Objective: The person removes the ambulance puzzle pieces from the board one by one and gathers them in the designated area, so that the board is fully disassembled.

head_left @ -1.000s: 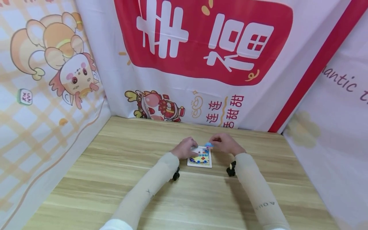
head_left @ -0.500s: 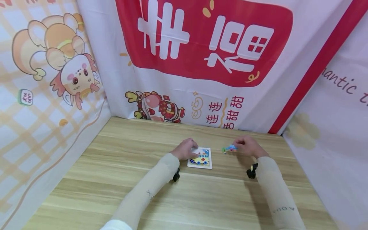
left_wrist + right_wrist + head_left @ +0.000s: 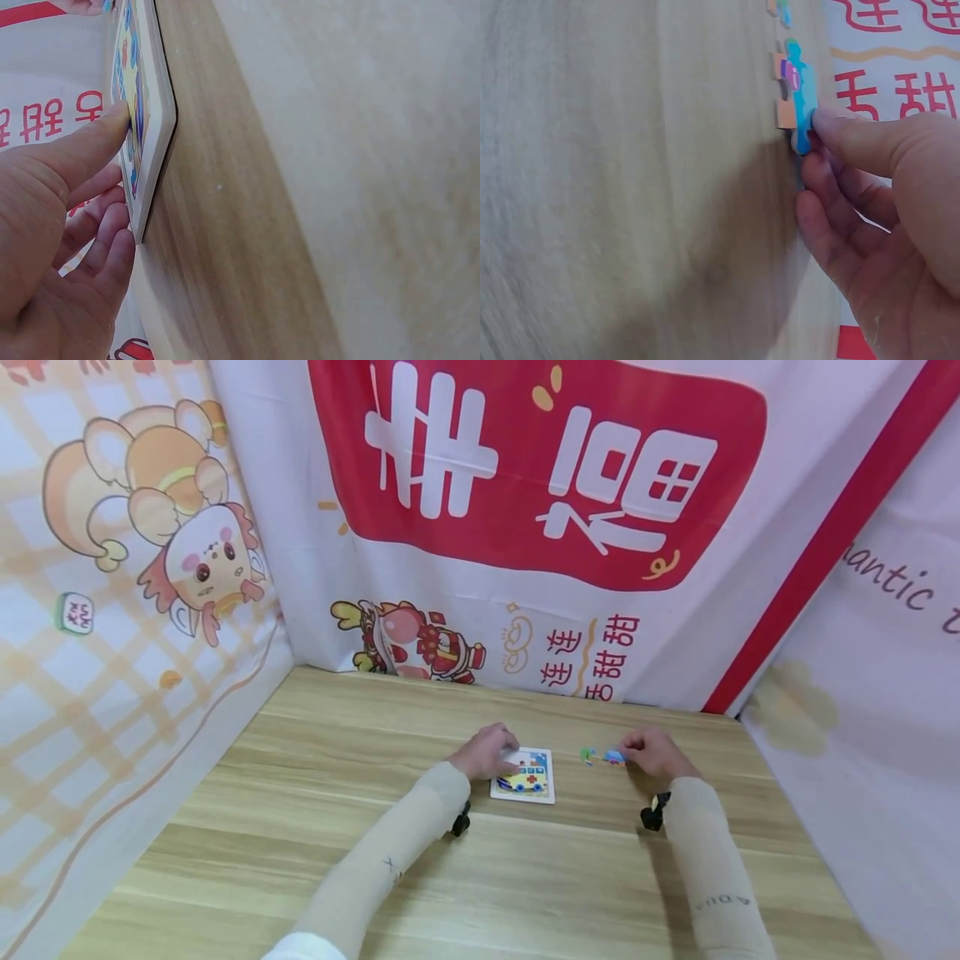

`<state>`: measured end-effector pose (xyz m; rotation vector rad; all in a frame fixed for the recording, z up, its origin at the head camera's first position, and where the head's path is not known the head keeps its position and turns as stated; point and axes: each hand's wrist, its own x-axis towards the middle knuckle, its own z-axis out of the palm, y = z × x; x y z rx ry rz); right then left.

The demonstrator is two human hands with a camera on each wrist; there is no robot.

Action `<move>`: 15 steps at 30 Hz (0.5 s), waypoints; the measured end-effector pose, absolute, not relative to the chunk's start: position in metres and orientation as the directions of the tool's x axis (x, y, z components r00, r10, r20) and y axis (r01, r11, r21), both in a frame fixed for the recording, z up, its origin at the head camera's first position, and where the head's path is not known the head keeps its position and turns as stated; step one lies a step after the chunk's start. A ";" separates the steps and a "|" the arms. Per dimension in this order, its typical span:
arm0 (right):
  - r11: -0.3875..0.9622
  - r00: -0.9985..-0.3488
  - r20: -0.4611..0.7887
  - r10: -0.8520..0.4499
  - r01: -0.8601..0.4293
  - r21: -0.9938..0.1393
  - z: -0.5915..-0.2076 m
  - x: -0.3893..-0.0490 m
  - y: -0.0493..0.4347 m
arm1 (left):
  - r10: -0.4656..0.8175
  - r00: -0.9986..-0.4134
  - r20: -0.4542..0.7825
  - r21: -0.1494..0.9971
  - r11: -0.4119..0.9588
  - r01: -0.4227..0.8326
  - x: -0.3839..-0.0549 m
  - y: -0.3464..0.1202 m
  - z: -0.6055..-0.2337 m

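A small jigsaw puzzle board [image 3: 542,787] with a yellow ambulance picture and white border lies flat in the head view. My left hand [image 3: 483,753] holds its left side, thumb on the picture and other fingers along the edge, as the left wrist view shows [image 3: 64,202]. To the right, my right hand [image 3: 657,753] pinches a blue puzzle piece [image 3: 804,101] between thumb and fingertips, low at the table. Just left of that piece lies a small green puzzle piece [image 3: 587,756]. Part of the board's upper left is hidden under my left hand.
The wooden table [image 3: 480,877] runs back to a white cloth wall [image 3: 315,593] with red printing. Printed side walls stand left and right. A black wrist camera [image 3: 655,812] hangs at the right cuff, another [image 3: 461,820] at the left.
My right hand has moved from the board's upper right corner out to the right with the blue puzzle piece, then down to the table. My left hand stays on the board.
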<state>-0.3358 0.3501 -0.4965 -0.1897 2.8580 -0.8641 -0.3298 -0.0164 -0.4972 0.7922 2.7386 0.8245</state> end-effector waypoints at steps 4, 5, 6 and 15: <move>0.834 -0.980 -0.076 -0.183 -0.114 -0.540 -0.502 -0.337 0.352 | 0.549 -0.836 0.001 0.559 0.692 0.456 -0.329 -0.016 -0.497; 0.836 -0.979 -0.063 -0.193 -0.131 -0.532 -0.503 -0.338 0.352 | 0.551 -0.834 0.004 0.559 0.691 0.459 -0.329 -0.016 -0.497; 0.840 -0.978 -0.050 -0.203 -0.147 -0.522 -0.504 -0.339 0.353 | 0.552 -0.834 0.005 0.559 0.690 0.460 -0.330 -0.016 -0.498; 0.855 -0.966 -0.053 -0.252 -0.196 -0.481 -0.486 -0.335 0.335 | 0.539 -0.842 -0.022 0.557 0.706 0.437 -0.332 -0.015 -0.498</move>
